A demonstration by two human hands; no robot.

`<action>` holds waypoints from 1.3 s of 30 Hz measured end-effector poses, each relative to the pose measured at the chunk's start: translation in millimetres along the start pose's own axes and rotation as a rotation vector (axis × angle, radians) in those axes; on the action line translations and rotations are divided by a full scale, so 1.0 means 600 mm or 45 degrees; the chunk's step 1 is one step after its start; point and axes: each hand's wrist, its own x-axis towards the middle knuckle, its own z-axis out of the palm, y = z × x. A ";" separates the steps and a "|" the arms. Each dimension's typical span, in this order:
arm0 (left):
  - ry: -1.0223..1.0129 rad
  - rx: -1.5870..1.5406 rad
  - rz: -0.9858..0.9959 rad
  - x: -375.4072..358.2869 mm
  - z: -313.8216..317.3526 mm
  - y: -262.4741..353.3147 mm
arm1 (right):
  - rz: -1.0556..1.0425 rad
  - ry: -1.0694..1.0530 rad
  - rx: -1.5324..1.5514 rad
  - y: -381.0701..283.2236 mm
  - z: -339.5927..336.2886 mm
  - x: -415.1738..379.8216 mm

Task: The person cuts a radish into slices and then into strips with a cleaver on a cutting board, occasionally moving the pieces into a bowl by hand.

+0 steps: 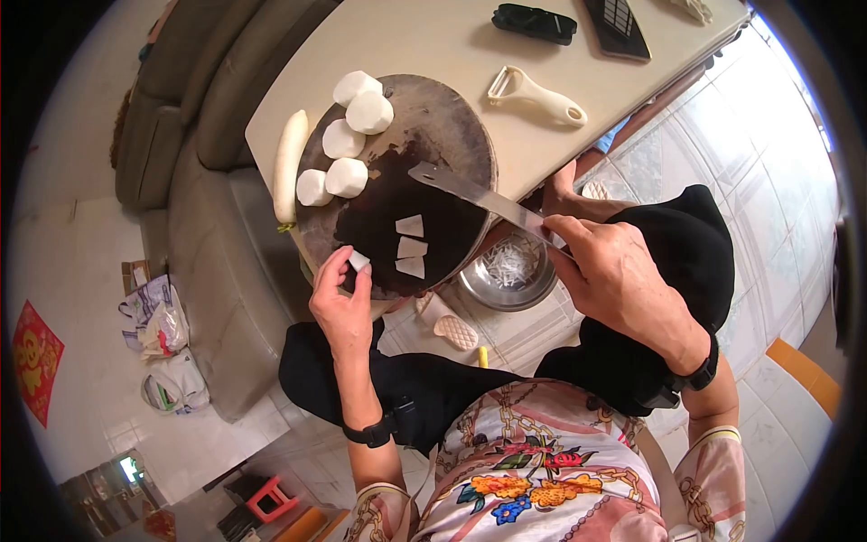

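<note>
My left hand (pixel 341 294) pinches a small white radish piece (pixel 358 261) over the near left part of a round, dark wooden chopping board (pixel 433 117). In my right hand (pixel 619 275) is a kitchen knife (pixel 479 196), its blade reaching leftward over the board's right side. Between blade and left hand, several flat radish slices (pixel 411 246) lie in a column on the wet dark wood. Thick peeled radish chunks (pixel 369 113) sit along the board's far left side. A whole long white radish (pixel 290 167) rests on the table beside the board.
A white peeler (pixel 537 97), a black case (pixel 535 24) and a dark device (pixel 618 27) lie on the table (pixel 433 41). Below the board's near right edge stands a metal bowl (pixel 510 298) holding white shreds. A grey sofa (pixel 212 271) is at left.
</note>
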 end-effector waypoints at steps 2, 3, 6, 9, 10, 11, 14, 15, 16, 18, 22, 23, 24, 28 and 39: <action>-0.073 -0.058 -0.006 0.005 0.000 0.001 | -0.037 0.045 0.004 0.001 0.002 0.000; -0.073 -0.059 -0.006 0.005 0.001 0.000 | -0.037 0.052 0.015 0.001 0.002 0.000; -0.019 -0.029 0.009 0.007 0.006 -0.005 | 0.002 -0.001 0.018 -0.001 -0.002 0.000; 0.008 0.067 0.070 0.013 0.010 0.002 | -0.004 -0.023 -0.019 0.003 -0.002 0.000; 0.069 0.108 0.178 0.012 0.011 0.012 | -0.049 0.012 -0.038 0.005 0.001 0.000; 0.131 0.149 0.283 0.010 0.013 0.023 | -0.056 0.011 -0.046 0.006 0.004 0.001; 0.113 0.084 0.486 -0.002 0.034 0.065 | -0.025 0.038 -0.042 0.007 0.010 0.003; 0.096 0.062 0.569 -0.004 0.047 0.072 | -0.036 0.040 -0.060 0.006 0.011 0.005; 0.077 0.063 0.635 -0.006 0.059 0.075 | -0.048 0.044 -0.078 0.004 0.011 0.010; 0.037 0.020 0.663 -0.005 0.082 0.074 | -0.098 -0.018 -0.102 -0.003 0.000 0.027; 0.080 0.028 0.727 -0.005 0.099 0.052 | -0.433 -0.062 -0.276 -0.032 -0.005 0.074; 0.095 -0.004 0.712 -0.007 0.102 0.050 | -0.430 -0.146 -0.350 -0.048 -0.005 0.087; 0.105 -0.011 0.694 -0.010 0.102 0.049 | -0.488 -0.162 -0.393 -0.056 0.005 0.097; 0.043 -0.016 0.638 -0.016 0.103 0.038 | -0.566 -0.324 -0.511 -0.068 0.026 0.125; 0.070 -0.012 0.609 -0.032 0.109 0.031 | -0.563 -0.587 -0.440 -0.073 0.019 0.162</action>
